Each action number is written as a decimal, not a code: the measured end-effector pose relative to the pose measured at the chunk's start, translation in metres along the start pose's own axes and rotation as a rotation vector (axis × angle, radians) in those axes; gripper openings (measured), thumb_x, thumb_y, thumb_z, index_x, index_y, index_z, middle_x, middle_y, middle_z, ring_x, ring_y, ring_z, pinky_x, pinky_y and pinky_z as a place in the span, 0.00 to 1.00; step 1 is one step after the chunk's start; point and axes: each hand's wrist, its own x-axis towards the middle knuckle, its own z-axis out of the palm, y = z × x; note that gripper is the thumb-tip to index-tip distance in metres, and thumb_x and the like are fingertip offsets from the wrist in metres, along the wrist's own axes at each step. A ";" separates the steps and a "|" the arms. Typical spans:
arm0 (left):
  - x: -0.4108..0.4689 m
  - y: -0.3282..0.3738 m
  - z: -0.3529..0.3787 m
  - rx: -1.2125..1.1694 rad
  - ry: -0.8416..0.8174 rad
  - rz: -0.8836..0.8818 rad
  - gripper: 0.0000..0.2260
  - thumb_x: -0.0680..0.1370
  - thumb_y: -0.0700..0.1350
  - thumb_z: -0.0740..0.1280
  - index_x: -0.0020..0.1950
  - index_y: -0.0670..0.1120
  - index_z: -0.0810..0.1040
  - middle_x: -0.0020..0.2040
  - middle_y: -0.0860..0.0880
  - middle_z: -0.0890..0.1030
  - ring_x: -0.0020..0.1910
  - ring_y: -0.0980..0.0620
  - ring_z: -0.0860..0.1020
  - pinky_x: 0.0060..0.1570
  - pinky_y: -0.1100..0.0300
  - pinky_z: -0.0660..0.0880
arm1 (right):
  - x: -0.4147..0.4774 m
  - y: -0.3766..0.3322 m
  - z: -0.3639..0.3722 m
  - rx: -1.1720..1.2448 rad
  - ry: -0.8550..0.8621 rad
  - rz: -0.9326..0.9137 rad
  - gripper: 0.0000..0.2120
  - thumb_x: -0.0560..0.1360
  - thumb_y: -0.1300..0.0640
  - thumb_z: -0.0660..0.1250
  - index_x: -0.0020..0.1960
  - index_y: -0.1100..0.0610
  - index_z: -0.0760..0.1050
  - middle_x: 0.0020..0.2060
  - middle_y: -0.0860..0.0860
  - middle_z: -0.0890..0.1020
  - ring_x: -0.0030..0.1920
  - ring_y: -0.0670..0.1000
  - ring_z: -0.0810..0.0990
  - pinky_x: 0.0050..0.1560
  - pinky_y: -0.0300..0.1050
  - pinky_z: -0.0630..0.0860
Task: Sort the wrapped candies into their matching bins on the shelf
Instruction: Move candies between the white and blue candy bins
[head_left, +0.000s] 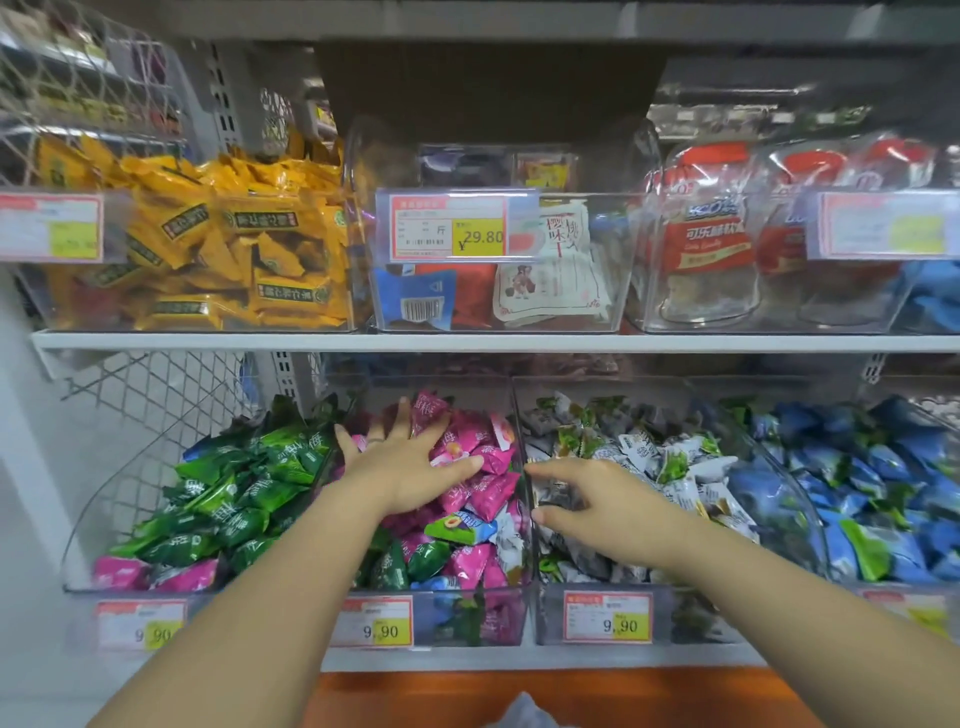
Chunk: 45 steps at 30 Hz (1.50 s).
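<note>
Four clear bins stand side by side on the lower shelf. The green candy bin (88, 540) holds green wrappers with a few pink ones at its front. The pink candy bin (522, 525) holds pink wrappers (491, 496) mixed with green, white and blue ones near the front. My left hand (402, 462) lies flat on the pink pile, fingers spread. My right hand (597, 493) reaches into the white candy bin (748, 447), palm down, thumb and forefinger apart over grey-white wrappers (675, 462). Blue wrappers (883, 493) fill the fourth bin.
The upper shelf (467, 342) carries bins of yellow packets (249, 244), mixed packets and red-lidded jars (706, 234). Price tags front every bin. A wire mesh panel (156, 400) closes the left side. An orange ledge (571, 691) runs below.
</note>
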 end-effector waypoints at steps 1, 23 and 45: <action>-0.005 0.001 -0.004 -0.016 -0.005 0.008 0.37 0.69 0.77 0.47 0.75 0.67 0.46 0.78 0.49 0.38 0.77 0.39 0.43 0.67 0.32 0.32 | -0.003 0.002 -0.003 0.001 0.002 -0.005 0.24 0.78 0.48 0.63 0.73 0.47 0.64 0.69 0.47 0.71 0.46 0.50 0.81 0.46 0.33 0.72; -0.011 0.271 0.044 -0.523 0.291 0.467 0.15 0.79 0.54 0.62 0.65 0.58 0.73 0.67 0.57 0.72 0.66 0.52 0.70 0.72 0.42 0.55 | -0.134 0.203 -0.110 -0.036 0.305 0.270 0.14 0.76 0.54 0.67 0.61 0.53 0.78 0.58 0.48 0.80 0.56 0.43 0.77 0.54 0.33 0.71; 0.035 0.271 0.046 -0.539 0.047 0.487 0.11 0.76 0.61 0.60 0.57 0.70 0.75 0.60 0.64 0.75 0.42 0.57 0.79 0.50 0.57 0.76 | 0.038 0.258 -0.110 -0.077 -0.080 0.154 0.28 0.73 0.56 0.70 0.71 0.52 0.66 0.66 0.49 0.72 0.63 0.48 0.71 0.54 0.36 0.66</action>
